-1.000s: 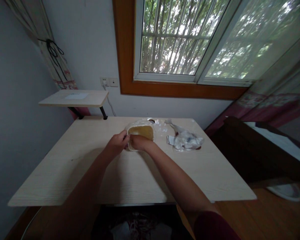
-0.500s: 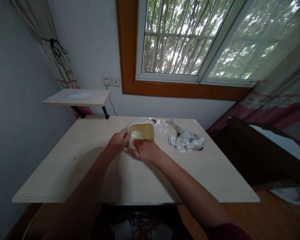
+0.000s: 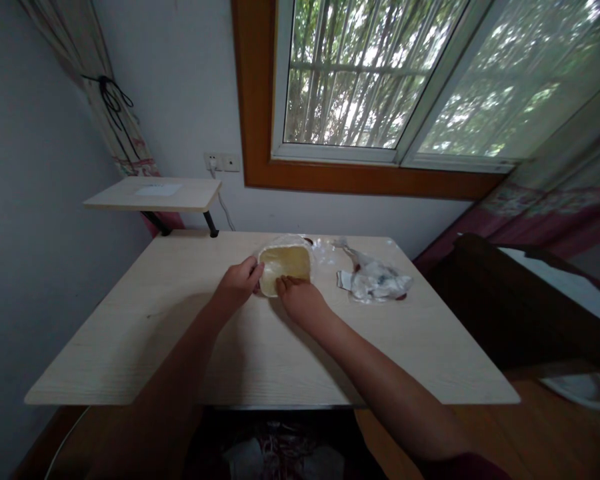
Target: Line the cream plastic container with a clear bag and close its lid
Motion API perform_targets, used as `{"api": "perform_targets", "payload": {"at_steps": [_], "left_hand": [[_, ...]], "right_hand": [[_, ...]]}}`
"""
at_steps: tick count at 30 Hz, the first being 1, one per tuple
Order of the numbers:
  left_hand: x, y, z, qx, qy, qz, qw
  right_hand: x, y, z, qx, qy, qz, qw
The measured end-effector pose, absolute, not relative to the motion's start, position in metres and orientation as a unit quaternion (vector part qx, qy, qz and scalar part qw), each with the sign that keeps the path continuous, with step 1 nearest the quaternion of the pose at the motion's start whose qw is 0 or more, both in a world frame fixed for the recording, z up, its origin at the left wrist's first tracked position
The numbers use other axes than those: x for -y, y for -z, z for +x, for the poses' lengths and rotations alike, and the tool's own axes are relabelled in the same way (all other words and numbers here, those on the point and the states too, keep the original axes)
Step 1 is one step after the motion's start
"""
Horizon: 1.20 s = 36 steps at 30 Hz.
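Tub [image 3: 286,265] of pale plastic sits near the far edge of the tabletop [image 3: 130,347], a little left of centre; its inside looks yellowish, though the dim light and the sheen leave it hard to say whether that is the tub's own colour or something in it; clear plastic film [image 3: 323,252] bunches along its far side and runs off to the right, its edges hard to make out against the pale wood; the left hand [image 3: 237,283] comes in from the near left, knuckles up, its fingers [image 3: 254,270] curled against the tub's left end and hiding that corner; it looks closed on the tub; the right hand [image 3: 303,300] reaches across from the near right, palm down, its fingertips [image 3: 281,285] lying on the near rim; that hand hides part of the near edge, and whether it has real hold or only rests there I cannot tell; both forearms stretch forward and slant inward, and the lower arms run out of view at the bottom of the picture; just right of the tub lies a crumpled plastic bag [image 3: 375,281], with a small white paper tag [image 3: 343,280] at its left end; what is inside the bag cannot be made out; behind the tabletop, a small wooden shelf [image 3: 150,195] juts out from the wall beneath a socket [image 3: 215,162].
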<state>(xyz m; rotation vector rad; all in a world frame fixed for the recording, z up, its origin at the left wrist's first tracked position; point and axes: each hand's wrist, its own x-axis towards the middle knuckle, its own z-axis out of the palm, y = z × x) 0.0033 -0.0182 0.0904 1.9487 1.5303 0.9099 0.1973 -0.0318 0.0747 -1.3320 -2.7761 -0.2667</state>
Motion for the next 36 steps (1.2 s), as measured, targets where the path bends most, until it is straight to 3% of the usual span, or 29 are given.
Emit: {"api": "perform_targets", "payload": {"at_steps": [7,19,21,25,28,36], "left_hand": [[0.014,-0.094,-0.002,-0.571,-0.352,0.695,0.257],[0.012,-0.114,-0.018,-0.586,-0.319,0.699,0.258],[0.011,-0.116,-0.019,-0.597,-0.319,0.703,0.219],[0.013,-0.128,-0.02,-0.619,-0.377,0.688,0.039],[0.017,-0.14,-0.016,-0.582,-0.401,0.707,0.025],[-0.001,-0.138,0.019,-0.487,-0.093,0.864,0.088]], "right_hand": [[0.033,-0.102,0.218,0.933,0.1,-0.324,0.123],[0.013,-0.102,0.242,0.914,0.214,-0.315,0.137],[0.012,-0.099,0.242,0.912,0.217,-0.315,0.15],[0.011,-0.092,0.241,0.908,0.215,-0.312,0.178],[0.012,-0.089,0.238,0.906,0.216,-0.303,0.203],[0.018,-0.08,0.235,0.89,0.247,-0.273,0.268]]}}
